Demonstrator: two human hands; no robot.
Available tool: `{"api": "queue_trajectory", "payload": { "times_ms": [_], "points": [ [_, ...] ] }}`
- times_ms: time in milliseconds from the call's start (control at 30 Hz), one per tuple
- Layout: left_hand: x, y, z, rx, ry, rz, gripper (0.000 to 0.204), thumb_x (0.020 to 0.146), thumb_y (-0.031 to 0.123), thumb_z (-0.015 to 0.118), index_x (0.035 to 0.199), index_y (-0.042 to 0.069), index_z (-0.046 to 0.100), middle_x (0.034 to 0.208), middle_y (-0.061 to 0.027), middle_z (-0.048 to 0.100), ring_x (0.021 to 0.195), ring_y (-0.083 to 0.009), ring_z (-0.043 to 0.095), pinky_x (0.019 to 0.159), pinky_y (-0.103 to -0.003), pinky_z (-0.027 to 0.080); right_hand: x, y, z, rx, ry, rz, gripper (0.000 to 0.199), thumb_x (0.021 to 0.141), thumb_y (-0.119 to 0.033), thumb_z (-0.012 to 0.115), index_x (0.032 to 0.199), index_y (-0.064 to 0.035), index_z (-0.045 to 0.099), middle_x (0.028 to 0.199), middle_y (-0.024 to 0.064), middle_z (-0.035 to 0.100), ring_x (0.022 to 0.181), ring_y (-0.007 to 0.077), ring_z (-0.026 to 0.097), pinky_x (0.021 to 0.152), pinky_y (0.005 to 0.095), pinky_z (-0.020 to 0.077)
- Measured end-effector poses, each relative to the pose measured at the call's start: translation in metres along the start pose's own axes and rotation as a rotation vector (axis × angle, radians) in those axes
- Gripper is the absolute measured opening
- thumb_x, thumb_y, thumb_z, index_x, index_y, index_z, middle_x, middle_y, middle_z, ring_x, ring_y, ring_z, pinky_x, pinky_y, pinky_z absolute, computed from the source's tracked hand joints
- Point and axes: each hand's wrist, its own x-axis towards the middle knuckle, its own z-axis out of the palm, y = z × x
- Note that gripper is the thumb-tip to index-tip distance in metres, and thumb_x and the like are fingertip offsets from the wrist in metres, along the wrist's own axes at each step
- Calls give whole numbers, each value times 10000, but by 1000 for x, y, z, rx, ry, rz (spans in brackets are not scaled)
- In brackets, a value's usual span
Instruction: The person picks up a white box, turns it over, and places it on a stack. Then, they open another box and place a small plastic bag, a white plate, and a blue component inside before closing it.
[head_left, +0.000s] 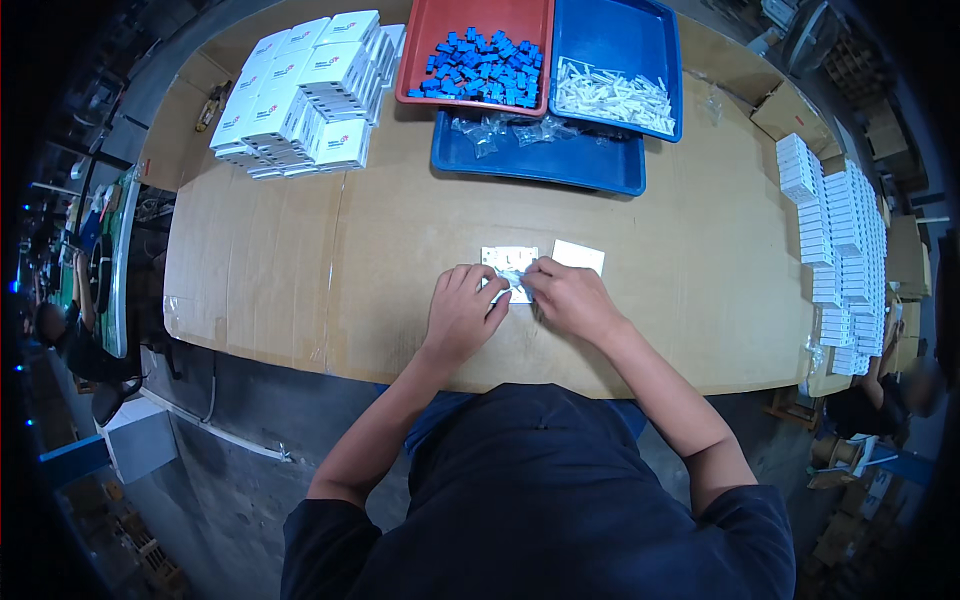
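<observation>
On the cardboard-topped table in front of me lies a small open white plastic box, its inner face up with small moulded details. My left hand is at its left side, fingers bent over the box and gripping it. From the right, my right hand reaches over the box with its fingertips pinched together. Something pale and bluish shows between the fingertips, too small to name. A flat white square cover lies just beyond my right hand, partly behind it.
Stacked white boxes stand at the far left. A red tray holds blue parts; a blue tray holds white sticks. Another blue tray contains clear plastic bags. White box stacks line the right edge. People work at both sides.
</observation>
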Motion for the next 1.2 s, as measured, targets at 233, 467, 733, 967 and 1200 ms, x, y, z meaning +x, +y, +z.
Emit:
{"api": "queue_trajectory", "payload": {
  "times_ms": [233,467,733,967,1200],
  "points": [
    [-6,1,-14,-87,80,-74,582,807,307,832,1289,68,612,1275,-160,589,1200,-348,562,1022,-465,436,25,17,-38,156,132,59,173,931,-128,646,1049,-71,759,988,100,741,813,316,712,732,415,572],
    [-11,-5,-11,-83,25,-177,1029,734,439,880,1530,9,391,1524,-214,470,1432,-398,433,1218,-581,285,124,52,-67,183,402,148,208,946,-142,640,1087,-33,748,1034,174,745,962,359,708,841,444,553],
    [-15,-10,-9,-23,-15,-170,1013,819,542,788,1542,-32,371,1514,-223,483,1467,-362,408,1247,-558,248,271,103,-77,-141,642,49,227,925,-172,682,1065,-1,738,1092,177,696,1092,371,637,945,477,513],
    [-6,-5,-11,-9,-28,-173,965,804,547,803,1510,3,434,1508,-195,506,1461,-345,429,1238,-563,260,315,127,-66,-353,675,53,223,875,-177,735,1042,-29,729,1225,165,625,1281,365,535,1186,577,328],
    [-4,-3,-12,3,-21,-157,930,829,572,769,1508,22,449,1486,-167,522,1442,-314,452,1230,-552,275,296,114,-86,-24,927,-68,187,807,-140,794,900,-58,654,1273,156,608,1247,368,551,1169,599,336]
  ]
}}
